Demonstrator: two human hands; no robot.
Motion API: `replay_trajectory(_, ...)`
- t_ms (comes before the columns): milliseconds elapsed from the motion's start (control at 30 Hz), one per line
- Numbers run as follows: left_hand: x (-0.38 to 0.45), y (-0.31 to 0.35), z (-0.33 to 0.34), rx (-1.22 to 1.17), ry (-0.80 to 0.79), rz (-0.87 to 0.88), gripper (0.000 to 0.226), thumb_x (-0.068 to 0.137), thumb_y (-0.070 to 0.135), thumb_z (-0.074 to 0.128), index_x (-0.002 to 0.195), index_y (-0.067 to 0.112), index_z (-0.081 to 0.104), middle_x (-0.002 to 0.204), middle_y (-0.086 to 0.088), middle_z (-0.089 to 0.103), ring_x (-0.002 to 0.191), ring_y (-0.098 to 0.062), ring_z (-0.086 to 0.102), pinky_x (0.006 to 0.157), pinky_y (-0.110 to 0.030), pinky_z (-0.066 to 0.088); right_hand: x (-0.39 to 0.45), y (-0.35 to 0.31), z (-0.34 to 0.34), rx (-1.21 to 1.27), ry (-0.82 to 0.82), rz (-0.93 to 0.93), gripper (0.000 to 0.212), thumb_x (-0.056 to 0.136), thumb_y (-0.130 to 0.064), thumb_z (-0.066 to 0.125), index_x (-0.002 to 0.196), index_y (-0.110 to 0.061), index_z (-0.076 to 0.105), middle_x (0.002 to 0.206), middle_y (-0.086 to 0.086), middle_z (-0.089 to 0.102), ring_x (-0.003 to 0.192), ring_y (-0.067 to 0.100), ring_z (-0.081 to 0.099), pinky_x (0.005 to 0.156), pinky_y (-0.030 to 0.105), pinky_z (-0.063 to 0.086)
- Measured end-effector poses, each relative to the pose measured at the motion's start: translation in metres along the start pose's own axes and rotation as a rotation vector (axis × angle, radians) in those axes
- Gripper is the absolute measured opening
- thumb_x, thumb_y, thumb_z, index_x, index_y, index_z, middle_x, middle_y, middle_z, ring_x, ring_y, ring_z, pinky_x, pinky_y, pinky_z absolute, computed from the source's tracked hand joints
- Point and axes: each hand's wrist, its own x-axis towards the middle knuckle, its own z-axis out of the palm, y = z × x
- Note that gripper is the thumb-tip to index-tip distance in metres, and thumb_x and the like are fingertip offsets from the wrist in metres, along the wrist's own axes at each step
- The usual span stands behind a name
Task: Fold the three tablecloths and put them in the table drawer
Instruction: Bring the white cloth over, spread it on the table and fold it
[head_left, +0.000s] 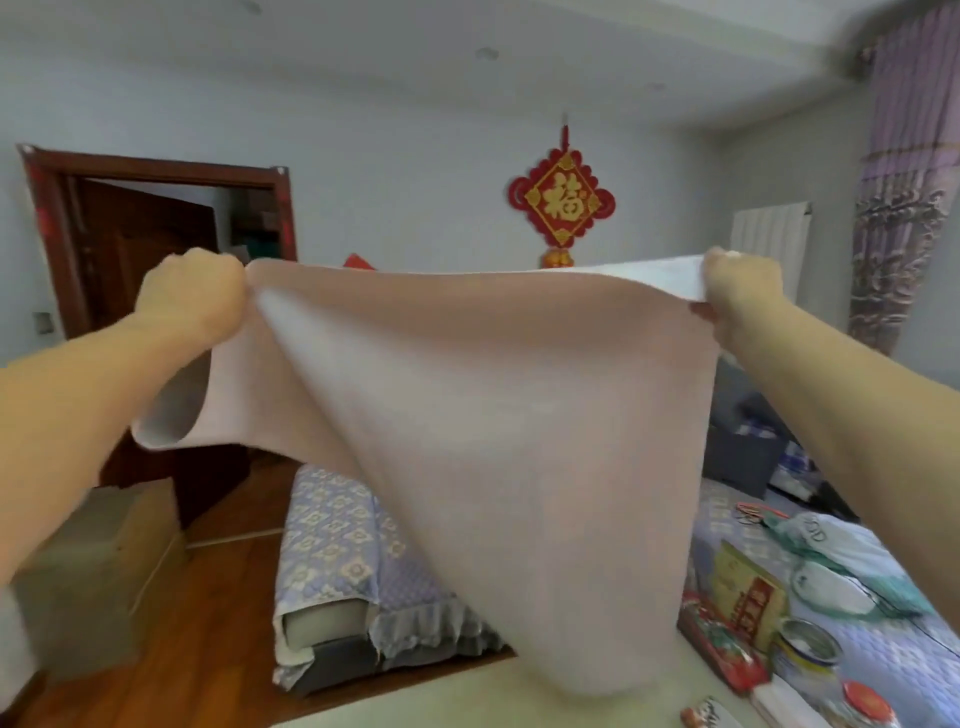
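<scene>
Left hand and right hand each pinch a top corner of one pink tablecloth, its lower edge hanging over the table.

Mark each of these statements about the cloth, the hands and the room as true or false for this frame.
1. Both hands hold the pink tablecloth up in the air. True: the left hand and the right hand each grip an upper corner.
2. The tablecloth lies folded flat on the table. False: it hangs unfolded from the hands.
3. A red ornament hangs on the far wall. True.
4. The door on the left is shut. False: it stands open.
5. A red-lidded jar is at lower right. True.
</scene>
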Motion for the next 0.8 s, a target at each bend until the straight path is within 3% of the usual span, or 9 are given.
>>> replay_trajectory(133,-0.050,-0.041,0.019,-0.034,-0.301,0.011,0.017,0.092,0.027,0.057,0.091,0.014,0.069,0.081,-0.007,0.055,0.074,-0.032,0.056,0.069,-0.039,0.052,-0.007,-0.044,0.071,-0.067,-0.189,-0.168,0.037,0.099,-0.023,0.053,0.132,-0.005,0.056,0.127,-0.004,0.060,0.103,0.010,0.066,0.083,0.027,0.060)
replay_trajectory(233,-0.096,-0.031,0.031,-0.211,-0.368,-0.054,0.023,0.095,0.032,0.054,0.078,0.019,0.061,0.089,-0.009,0.062,0.079,-0.033,0.056,0.069,-0.035,0.046,-0.017,-0.075,0.129,-0.125,-0.354,-0.235,0.038,0.092,-0.011,0.063,0.128,-0.002,0.057,0.126,0.016,0.063,0.108,0.028,0.065,0.088,0.035,0.054)
replay_trajectory(333,-0.128,-0.013,0.024,-0.475,-0.394,-0.191,0.031,0.101,0.026,0.054,0.073,0.015,0.054,0.095,-0.014,0.064,0.081,-0.029,0.058,0.067,-0.033,0.040,-0.027,-0.077,0.161,-0.086,-0.612,-0.166,0.039,0.087,-0.025,0.057,0.124,-0.015,0.062,0.120,0.006,0.061,0.106,0.025,0.062,0.090,0.039,0.057)
replay_trajectory(467,-0.175,0.029,-0.017,-0.704,-0.576,-0.216,0.021,0.099,0.033,0.062,0.103,0.013,0.068,0.104,-0.003,0.067,0.081,-0.012,0.064,0.059,-0.021,0.043,-0.047,-0.043,0.155,-0.161,-0.761,-0.141,0.011,0.100,-0.022,0.051,0.105,-0.016,0.059,0.119,0.008,0.056,0.126,0.031,0.053,0.092,0.047,0.054)
replay_trajectory(533,-0.200,0.075,-0.039,-0.887,-0.740,-0.191,0.019,0.098,0.030,0.066,0.094,0.012,0.070,0.096,-0.002,0.070,0.069,-0.007,0.067,0.057,-0.018,0.048,-0.045,-0.019,0.140,-0.167,-0.771,-0.086,0.015,0.103,-0.021,0.050,0.113,-0.013,0.057,0.126,0.012,0.056,0.124,0.031,0.053,0.094,0.049,0.054)
replay_trajectory(633,-0.227,0.149,-0.058,-1.003,-0.876,-0.172,0.023,0.097,0.026,0.070,0.084,0.014,0.055,0.085,-0.014,0.057,0.066,-0.020,0.061,0.063,-0.023,0.050,-0.043,0.017,0.118,-0.209,-0.858,-0.023,0.017,0.103,-0.026,0.050,0.114,-0.015,0.057,0.120,0.006,0.057,0.122,0.027,0.054,0.094,0.049,0.054)
replay_trajectory(700,-0.236,0.189,-0.064,-1.022,-0.852,-0.251,0.018,0.096,0.028,0.071,0.101,0.021,0.056,0.093,-0.010,0.057,0.073,-0.022,0.061,0.068,-0.025,0.049,-0.044,0.031,0.105,-0.275,-0.969,-0.034,0.024,0.101,-0.027,0.051,0.123,-0.018,0.058,0.131,0.003,0.059,0.130,0.025,0.052,0.097,0.046,0.051)
replay_trajectory(767,-0.242,0.219,-0.062,-1.157,-0.815,-0.425,0.048,0.097,0.027,0.069,0.141,0.021,0.049,0.115,-0.003,0.064,0.094,-0.020,0.067,0.072,-0.025,0.051,-0.055,0.035,0.088,-0.393,-1.217,-0.037,0.043,0.100,-0.035,0.054,0.140,-0.019,0.051,0.145,0.000,0.052,0.138,0.023,0.045,0.109,0.048,0.041)
replay_trajectory(800,-0.244,0.231,-0.058,-1.247,-0.782,-0.513,0.060,0.099,0.024,0.067,0.152,0.016,0.041,0.128,-0.005,0.063,0.108,-0.023,0.065,0.082,-0.028,0.053,-0.063,0.035,0.079,-0.447,-1.355,0.000,0.062,0.099,-0.046,0.055,0.152,-0.020,0.036,0.155,0.002,0.042,0.144,0.025,0.037,0.114,0.053,0.035)
